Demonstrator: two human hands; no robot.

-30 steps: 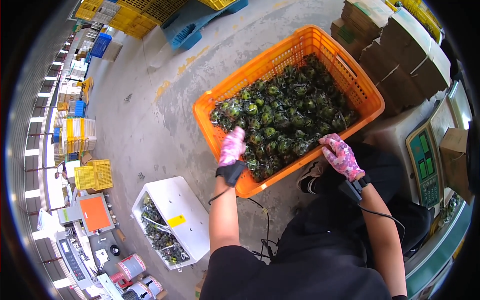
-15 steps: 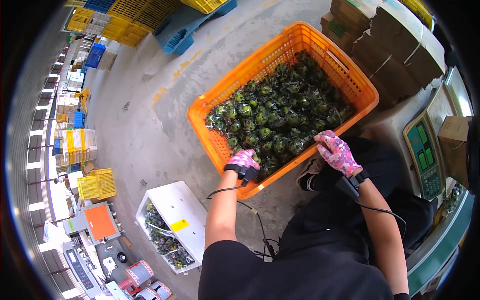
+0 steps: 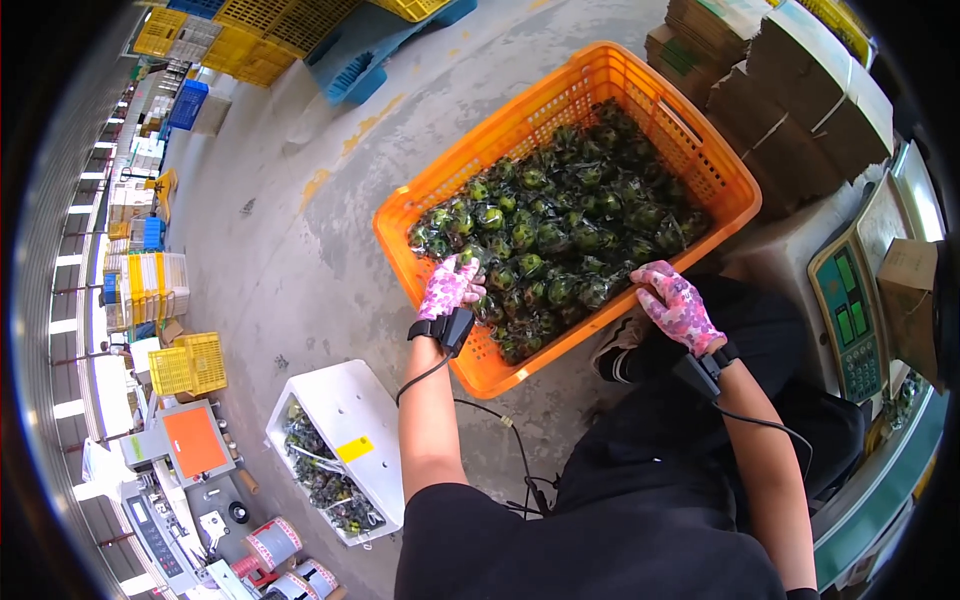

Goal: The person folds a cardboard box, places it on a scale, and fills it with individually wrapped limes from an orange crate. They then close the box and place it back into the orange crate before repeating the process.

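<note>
An orange slatted crate stands on the floor before me, holding many green fruits, each wrapped in clear plastic. My left hand, in a pink patterned glove, reaches over the crate's left end. Its fingers are apart beside the wrapped fruits there, and I see nothing held in them. My right hand, gloved alike, rests at the near long side with fingers and thumb closed over the rim. Black devices with cables are strapped to both wrists.
A white foam box with more wrapped fruits lies left of me. Flattened cardboard is stacked at the far right, near a green-panelled scale. A machine with an orange plate stands lower left; a blue pallet lies beyond the crate.
My left hand has moved left and away from me, from the crate's near left corner to its left end. My right hand keeps its place on the rim.
</note>
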